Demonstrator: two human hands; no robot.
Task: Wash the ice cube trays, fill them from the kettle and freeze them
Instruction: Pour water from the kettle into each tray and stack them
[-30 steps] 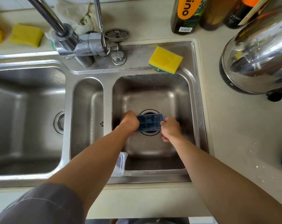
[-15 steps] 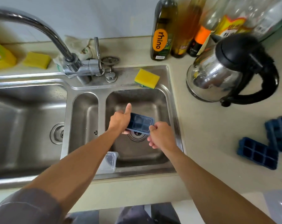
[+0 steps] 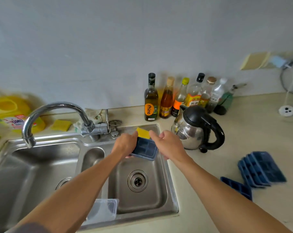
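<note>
Now left hand point(image 3: 125, 144) grips the blue tray point(image 3: 146, 147) over the sink point(image 3: 142, 216); right hand point(image 3: 170, 146) alongside, grip unclear.

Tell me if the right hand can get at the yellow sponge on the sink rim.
Probably yes. The right hand looks free, its fingers close beside the sponge with nothing between them. The ice cube tray, held by the left hand, overlaps the sponge's near edge but leaves its top bare.

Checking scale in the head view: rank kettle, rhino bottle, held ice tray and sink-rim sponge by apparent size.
1. kettle
2. rhino bottle and ice tray: too alike to rank; the left hand partly covers the tray
3. sponge, partly hidden
</note>
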